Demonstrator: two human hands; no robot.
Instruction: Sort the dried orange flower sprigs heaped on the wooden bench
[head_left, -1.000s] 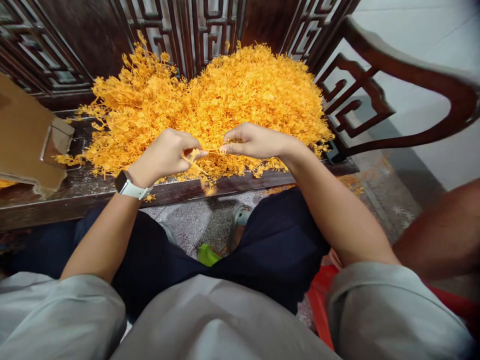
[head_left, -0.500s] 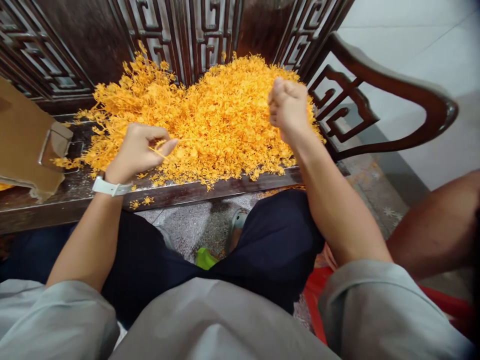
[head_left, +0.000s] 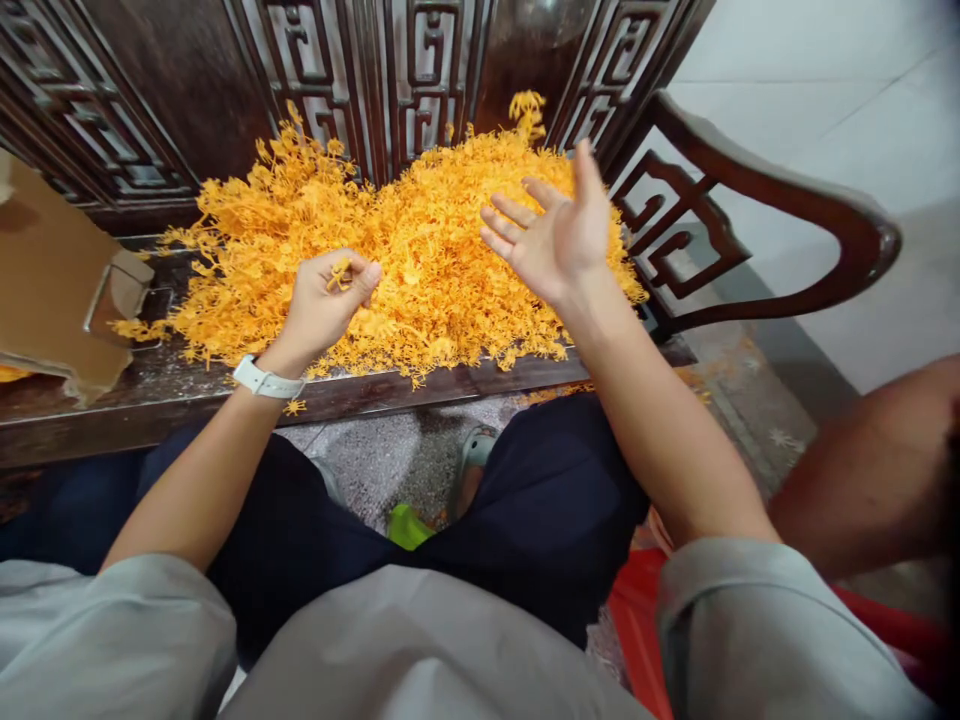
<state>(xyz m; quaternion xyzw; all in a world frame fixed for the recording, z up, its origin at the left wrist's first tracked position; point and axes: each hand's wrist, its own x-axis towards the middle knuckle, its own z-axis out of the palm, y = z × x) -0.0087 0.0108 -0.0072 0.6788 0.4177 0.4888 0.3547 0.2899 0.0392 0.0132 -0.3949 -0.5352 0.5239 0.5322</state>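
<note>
A large heap of orange plastic pieces [head_left: 442, 280], shaped like small spidery flowers, covers the middle of a dark wooden bench. My left hand [head_left: 319, 305], wearing a pale watch, is closed in a pinch at the heap's front left, and a small orange plastic piece [head_left: 340, 275] shows between its fingers. Over the right side of the heap, my right hand [head_left: 566, 240] is open, palm up with fingers spread, holding nothing. Beyond its fingertips a small orange cluster [head_left: 527, 110] appears above the heap's back edge, against the bench back.
A torn cardboard box [head_left: 60, 280] stands on the bench at left. The bench's curved armrest [head_left: 810, 190] rises at right. Another person's bare limb [head_left: 870, 470] is at far right, near a red plastic stool [head_left: 637, 620]. Something bright green [head_left: 409, 525] lies on the floor.
My right hand has gone from a fist to open fingers, and the orange cluster now shows above the heap's back. My left hand has shifted right, still pinching.
</note>
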